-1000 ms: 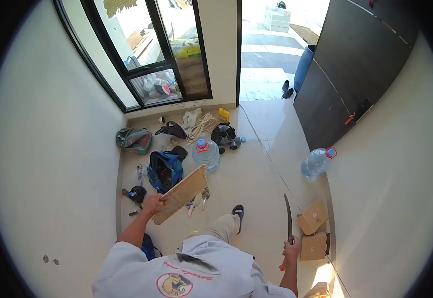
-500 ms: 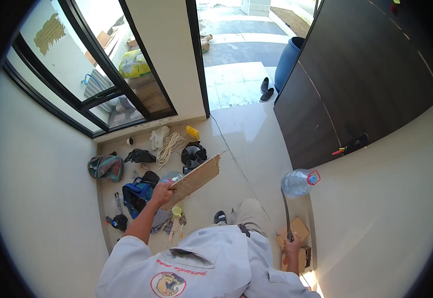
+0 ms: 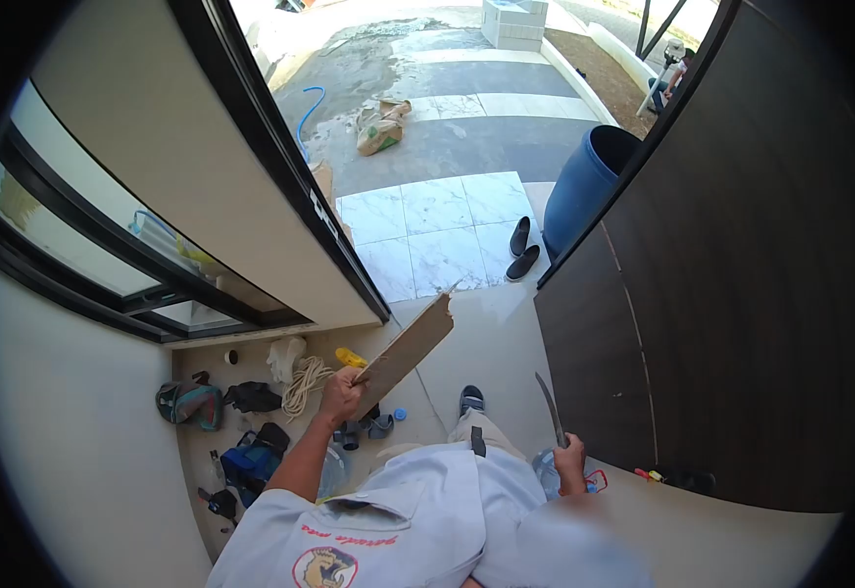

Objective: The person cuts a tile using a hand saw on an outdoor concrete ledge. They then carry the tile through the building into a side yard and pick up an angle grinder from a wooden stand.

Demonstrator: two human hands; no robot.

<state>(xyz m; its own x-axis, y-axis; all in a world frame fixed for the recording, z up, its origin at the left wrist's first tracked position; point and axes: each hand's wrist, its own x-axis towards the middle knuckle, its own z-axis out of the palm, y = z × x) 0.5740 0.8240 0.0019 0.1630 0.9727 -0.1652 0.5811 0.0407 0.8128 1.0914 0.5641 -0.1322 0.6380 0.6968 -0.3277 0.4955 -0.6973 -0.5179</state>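
My left hand (image 3: 342, 394) is closed around the near end of a wooden board (image 3: 406, 355). The flat piece slants up and away to the right, its far end jagged. Held low at my right side, a long, narrow, slightly curved machete (image 3: 551, 407) points forward from my right hand (image 3: 570, 463), whose fingers wrap its handle. Both the board and the blade are off the floor, apart from each other. A clear plastic bottle (image 3: 545, 470) is partly hidden behind my right hand.
An open doorway leads to marble tiles (image 3: 444, 250), with black shoes (image 3: 521, 263) and a blue barrel (image 3: 584, 186) beside the dark door (image 3: 721, 294). Rope (image 3: 305, 385), bags (image 3: 254, 461) and tools lie along the left wall. Outside are a crumpled sack (image 3: 381, 127) and a person (image 3: 677, 80).
My view has moved forward and tilted up toward the doorway, showing more of the outside. The board and the blade remain in my hands; the blade now points slightly left.
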